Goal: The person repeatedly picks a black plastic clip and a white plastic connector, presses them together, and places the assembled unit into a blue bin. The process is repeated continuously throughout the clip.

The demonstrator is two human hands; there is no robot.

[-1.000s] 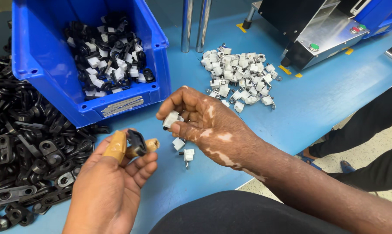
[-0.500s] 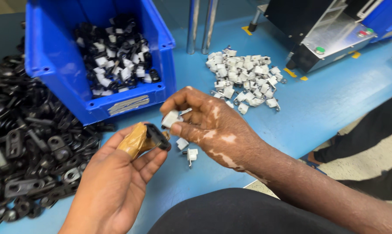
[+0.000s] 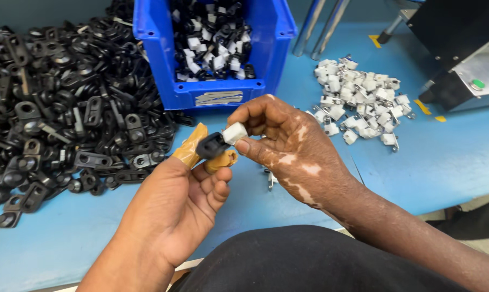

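The left hand (image 3: 174, 211) is raised over the blue table (image 3: 450, 157), its thumb and forefinger (both capped in tan finger covers) pinching a small black clip (image 3: 212, 145). The right hand (image 3: 288, 143) comes in from the right and pinches a small white block (image 3: 235, 132) between thumb and forefinger, pressing it against the black clip's right end. The two parts touch in mid-air, just in front of the blue bin (image 3: 212, 65).

The bin stands at the top centre, its front wall near the joined parts, and holds a jumble of black and white pieces. To the left, a wide heap of black clips (image 3: 66, 103) spreads across the table up to the bin's side and close to the left hand's knuckles. To the right, a pile of white blocks (image 3: 361, 103) lies well apart from the hands, with bare blue surface between. One stray white piece (image 3: 270, 178) lies on the table under the right hand. A grey and black machine (image 3: 461, 59) sits at the top right corner. The table's near edge runs below the wrists, beside the person's dark-clad lap.
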